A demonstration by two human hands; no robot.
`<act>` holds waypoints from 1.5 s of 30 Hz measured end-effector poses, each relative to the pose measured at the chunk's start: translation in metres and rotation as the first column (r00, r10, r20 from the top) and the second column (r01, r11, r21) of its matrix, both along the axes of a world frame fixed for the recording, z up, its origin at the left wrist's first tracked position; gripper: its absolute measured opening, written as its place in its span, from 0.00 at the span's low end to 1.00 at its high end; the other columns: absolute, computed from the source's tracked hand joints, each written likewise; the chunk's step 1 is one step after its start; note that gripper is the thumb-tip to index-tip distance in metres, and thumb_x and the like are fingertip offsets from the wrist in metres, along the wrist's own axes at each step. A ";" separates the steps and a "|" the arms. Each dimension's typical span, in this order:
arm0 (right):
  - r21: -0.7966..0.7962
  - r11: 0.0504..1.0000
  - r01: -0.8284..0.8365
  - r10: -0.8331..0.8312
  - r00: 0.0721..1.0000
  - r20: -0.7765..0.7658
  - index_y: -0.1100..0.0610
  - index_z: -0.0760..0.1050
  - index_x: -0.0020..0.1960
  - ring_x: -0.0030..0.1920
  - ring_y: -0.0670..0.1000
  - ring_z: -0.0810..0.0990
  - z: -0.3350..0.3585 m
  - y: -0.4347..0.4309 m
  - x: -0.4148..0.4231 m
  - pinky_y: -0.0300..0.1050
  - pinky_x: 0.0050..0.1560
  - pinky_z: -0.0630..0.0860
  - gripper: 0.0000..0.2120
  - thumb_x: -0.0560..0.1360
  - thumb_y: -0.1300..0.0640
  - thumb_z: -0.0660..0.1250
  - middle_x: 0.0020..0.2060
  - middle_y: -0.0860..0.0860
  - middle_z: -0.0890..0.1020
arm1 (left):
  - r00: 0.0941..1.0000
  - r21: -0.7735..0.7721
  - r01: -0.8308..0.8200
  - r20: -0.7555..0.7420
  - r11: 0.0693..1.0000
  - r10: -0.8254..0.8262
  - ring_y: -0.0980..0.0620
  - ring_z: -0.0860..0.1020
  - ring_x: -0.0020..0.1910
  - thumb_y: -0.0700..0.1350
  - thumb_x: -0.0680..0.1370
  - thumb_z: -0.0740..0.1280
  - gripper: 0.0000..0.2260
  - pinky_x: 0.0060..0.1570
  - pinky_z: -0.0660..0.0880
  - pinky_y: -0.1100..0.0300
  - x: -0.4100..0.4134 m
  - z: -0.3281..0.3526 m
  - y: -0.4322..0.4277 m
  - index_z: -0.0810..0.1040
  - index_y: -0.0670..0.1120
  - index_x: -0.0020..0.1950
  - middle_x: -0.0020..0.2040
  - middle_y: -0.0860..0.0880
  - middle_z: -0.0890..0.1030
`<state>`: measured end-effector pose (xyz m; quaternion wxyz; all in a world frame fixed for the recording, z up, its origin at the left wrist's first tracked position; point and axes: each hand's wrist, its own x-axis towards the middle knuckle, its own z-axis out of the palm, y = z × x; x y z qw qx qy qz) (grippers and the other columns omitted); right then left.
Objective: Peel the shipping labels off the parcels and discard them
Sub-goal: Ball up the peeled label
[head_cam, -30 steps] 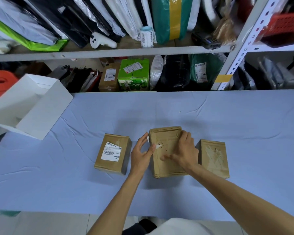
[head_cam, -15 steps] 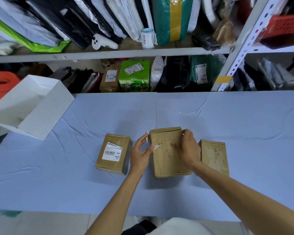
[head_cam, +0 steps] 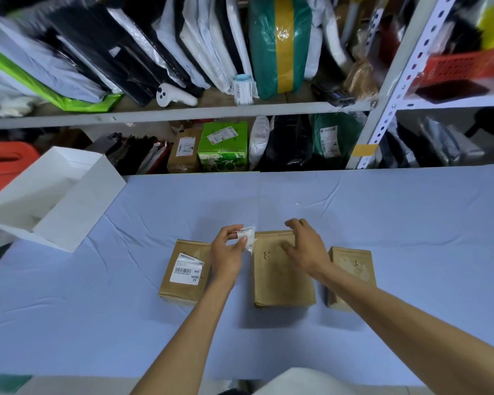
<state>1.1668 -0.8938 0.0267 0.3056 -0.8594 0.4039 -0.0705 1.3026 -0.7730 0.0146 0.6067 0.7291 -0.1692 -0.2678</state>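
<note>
Left hand (head_cam: 228, 253): fingers pinch peeled label (head_cam: 247, 236), ten o'clock of middle parcel (head_cam: 283, 280).
Right hand (head_cam: 305, 246): fingers apart over that parcel.
Risk: adhesive may cling to fingers when dropped into white box (head_cam: 77, 208), ten o'clock.

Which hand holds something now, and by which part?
The left hand pinches the peeled label by its left edge, between thumb and fingers. The right hand, over the middle parcel, grips nothing.

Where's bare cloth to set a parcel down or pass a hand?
Free: right of the right parcel; the far strip between parcels and shelving; between white box and left parcel. Crowded: middle parcel, left hand pinching the peeled label, right hand over it.
</note>
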 end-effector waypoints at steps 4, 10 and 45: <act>0.246 0.969 -0.028 -0.031 0.972 0.233 0.54 0.70 0.65 0.48 0.53 0.80 0.009 0.004 0.009 0.47 0.50 0.77 0.20 0.75 0.55 0.68 0.54 0.53 0.78 | 0.999 -0.044 0.029 -0.023 0.999 -0.030 0.54 0.80 0.48 0.31 0.76 0.67 0.10 0.39 0.82 0.61 -0.002 0.009 -0.008 0.78 0.41 0.55 0.51 0.46 0.80; 0.515 0.857 -0.010 -0.248 0.869 0.429 0.57 0.76 0.56 0.38 0.57 0.84 0.018 0.008 0.013 0.51 0.42 0.83 0.11 0.75 0.65 0.65 0.43 0.62 0.82 | 0.999 -0.048 0.005 0.045 0.999 -0.003 0.61 0.80 0.44 0.30 0.74 0.68 0.09 0.35 0.80 0.64 -0.006 0.020 -0.016 0.78 0.41 0.50 0.46 0.50 0.80; 0.303 0.950 0.076 -0.216 0.860 0.463 0.55 0.80 0.38 0.37 0.51 0.80 0.022 0.022 0.016 0.47 0.40 0.79 0.03 0.71 0.60 0.71 0.36 0.49 0.81 | 0.761 -0.169 -0.099 -0.648 0.981 -0.035 0.51 0.80 0.50 0.36 0.80 0.63 0.06 0.43 0.79 0.64 -0.029 0.038 -0.017 0.79 0.38 0.51 0.50 0.43 0.81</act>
